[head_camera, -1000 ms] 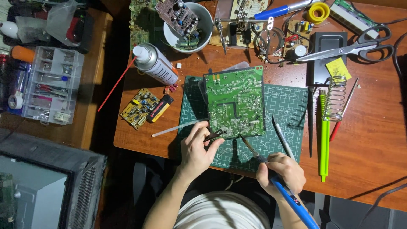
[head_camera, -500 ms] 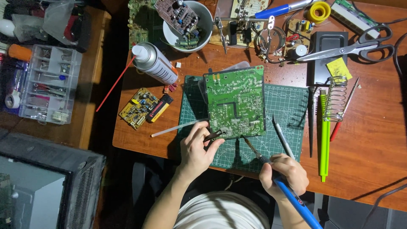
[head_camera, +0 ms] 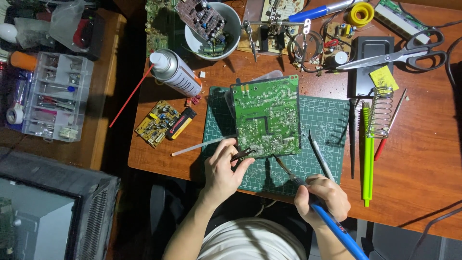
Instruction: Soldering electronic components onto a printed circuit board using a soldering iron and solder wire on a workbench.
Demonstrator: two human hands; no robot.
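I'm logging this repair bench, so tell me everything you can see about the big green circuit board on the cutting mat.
The green circuit board is rectangular and lies solder side up, showing pale traces and many small shiny joints. It rests slightly tilted on the green cutting mat, its upper edge overhanging onto the wooden table. The left hand holds dark tweezers at its lower left corner. The right hand holds a blue-handled soldering iron whose tip meets its lower edge.

An electronics repair workshop: circuit boards (head_camera: 267, 115), a soldering iron (head_camera: 308, 192), solder spool (head_camera: 362, 13), cutting mat (head_camera: 327, 130) and parts organizer (head_camera: 53, 96) crowd the desk (head_camera: 423, 183).
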